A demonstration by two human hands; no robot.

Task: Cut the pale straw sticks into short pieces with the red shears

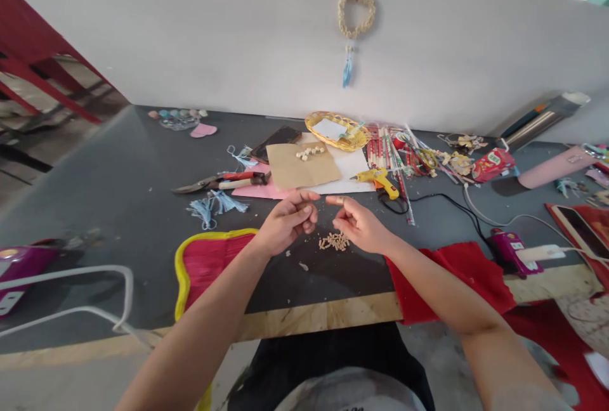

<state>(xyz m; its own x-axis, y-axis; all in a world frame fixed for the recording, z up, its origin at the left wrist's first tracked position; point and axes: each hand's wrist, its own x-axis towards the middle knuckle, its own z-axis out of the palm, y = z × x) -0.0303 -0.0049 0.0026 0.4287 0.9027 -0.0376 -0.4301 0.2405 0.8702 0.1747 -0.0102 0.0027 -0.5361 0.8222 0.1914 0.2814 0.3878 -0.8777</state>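
Note:
My left hand (290, 221) hovers over the front of the grey table, its index finger stretched out to the right and the other fingers loosely curled. Facing it, my right hand (359, 224) points its index finger left, the thumb apart below. A small gap separates the two index fingertips, and I make out nothing held in either hand. Just under my right hand lies a pile of small light-brown wooden pegs (333, 242). Beyond the hands, a cluster of pale beads (310, 153) rests on a brown paper sheet (285, 167). A yellow glue gun (379, 180) lies beyond my right hand.
Red-handled pruning shears (221, 181) and blue tassels (203, 211) lie to the left. At the back sits a wicker basket (314, 120). Toward the right are a red box (493, 164), a pink bottle (554, 167), cables and a purple power strip (514, 251). A beaded heart (341, 14) hangs on the wall.

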